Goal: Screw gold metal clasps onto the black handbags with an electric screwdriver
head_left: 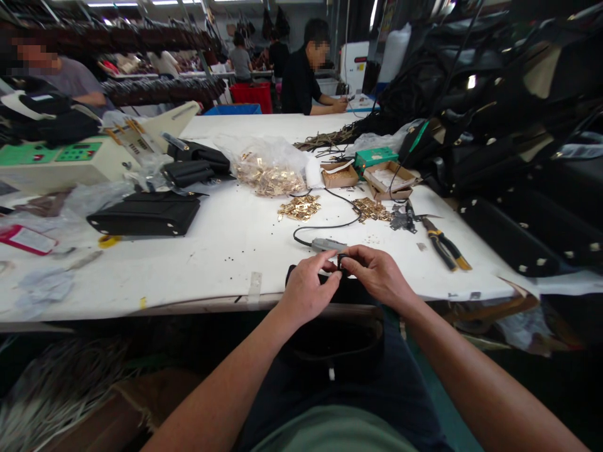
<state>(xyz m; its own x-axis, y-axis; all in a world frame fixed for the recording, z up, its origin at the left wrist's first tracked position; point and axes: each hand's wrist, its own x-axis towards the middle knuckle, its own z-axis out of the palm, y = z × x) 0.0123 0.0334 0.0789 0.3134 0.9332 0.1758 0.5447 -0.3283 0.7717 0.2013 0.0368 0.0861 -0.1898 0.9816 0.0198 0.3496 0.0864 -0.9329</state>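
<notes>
Both hands meet over a black bag (336, 336) at the table's front edge. My right hand (374, 270) pinches a small black piece (341, 262) between thumb and fingers. On the other side of that piece, my left hand (311, 285) has its thumb and fingertips pressed close together at it. Just beyond the fingers lies a grey corded tool (327, 245). Farther back are two piles of gold metal parts, one at the middle (301, 208) and one to the right (372, 209). Yellow-and-black pliers (445, 245) rest right of my right hand.
A black bag (146, 213) and yellow tape (108, 241) are on the left of the white table (226, 251). Behind are a plastic bag of gold parts (271, 169) and small boxes (339, 174). Black bags (527, 220) crowd the right; a person (301, 78) sits across.
</notes>
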